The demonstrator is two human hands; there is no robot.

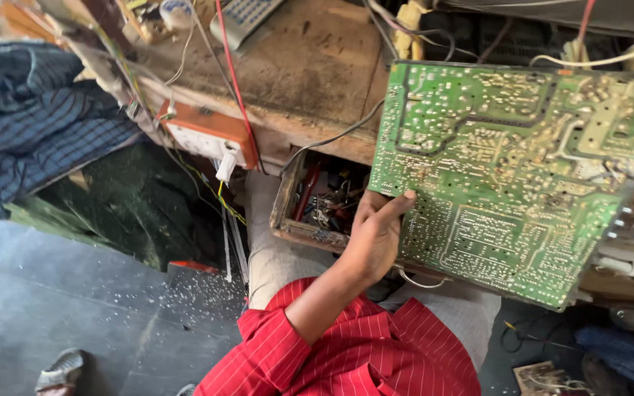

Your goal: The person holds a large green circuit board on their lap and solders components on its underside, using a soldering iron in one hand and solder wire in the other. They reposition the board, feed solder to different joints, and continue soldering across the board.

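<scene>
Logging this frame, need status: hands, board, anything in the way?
Left hand grips the green circuit board at its left edge, solder side up. Right hand not in view. Open drawer of tools under the board; wires trail off its right edge.

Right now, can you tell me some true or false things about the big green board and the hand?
1. A hand grips the edge of the green circuit board. True.
2. The arm wears a blue sleeve. False: the sleeve is red with thin stripes.
3. The board's solder side faces the camera. True.
4. The drawer under the wooden bench is closed. False: it is open, with tools inside.
5. A remote control lies on the bench. True.
</scene>
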